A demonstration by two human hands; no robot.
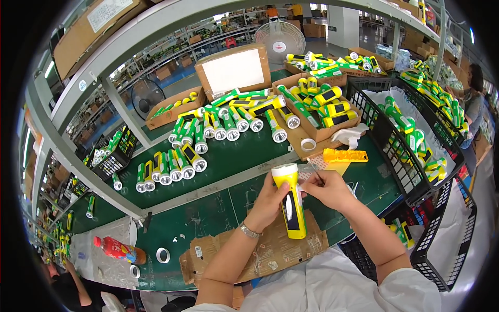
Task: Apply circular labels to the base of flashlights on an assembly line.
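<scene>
A yellow and green flashlight (294, 221) with a dark panel stands upright in front of me, its white head at the top. My left hand (269, 200) is wrapped round its upper body from the left. Close against its right side, my right hand (327, 190) has its fingers pinched together. A thin dark tool shows at those fingers, too small to name. Below the flashlight lies a worn cardboard sheet (249, 260). Just beyond my right hand are a yellow plastic piece (345, 155) and a sheet of small labels (316, 167).
Rows of flashlights (171, 166) lie across the green conveyor belt (208, 156). An open carton (312, 132) and a black crate (374, 119) hold more at right. A red-capped bottle (119, 249) and a tape roll (163, 255) lie at left. A person (474, 104) is at far right.
</scene>
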